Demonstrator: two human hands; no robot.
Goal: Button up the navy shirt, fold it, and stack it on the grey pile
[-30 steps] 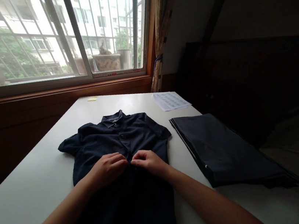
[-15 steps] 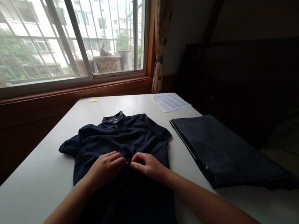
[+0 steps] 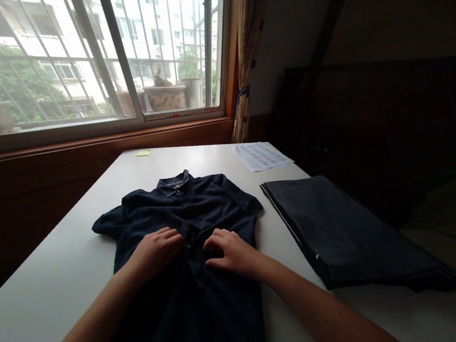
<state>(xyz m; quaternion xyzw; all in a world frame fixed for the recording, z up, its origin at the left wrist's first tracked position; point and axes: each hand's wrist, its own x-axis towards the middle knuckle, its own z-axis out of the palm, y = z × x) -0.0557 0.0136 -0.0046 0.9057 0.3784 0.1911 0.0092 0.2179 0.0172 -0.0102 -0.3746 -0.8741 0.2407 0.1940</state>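
A dark navy short-sleeved button-up shirt (image 3: 144, 211) lies front up, its collar toward the window. My left hand (image 3: 160, 251) has its fingers curled on the button edge at mid-chest, pinching the cloth, which lifts a little there beside a small button. On the other side of the front, my right hand (image 3: 231, 252) rests over the shirt with thumb and fingers apart, holding nothing that I can see. Several buttons run down the front, and the lower part of the shirt is in deep shadow.
The shirt lies on a white table (image 3: 66, 261). To the right is a stack of folded dark cloth (image 3: 346, 228). Printed papers (image 3: 262, 155) and a yellow sticky note (image 3: 143, 153) lie along the far edge. Beyond stand a barred window (image 3: 88, 55) and a patterned curtain (image 3: 246, 72).
My right hand has moved slightly right, away from the button, and its thumb and fingers have spread. My left hand has shifted a little left, still at the front edge.
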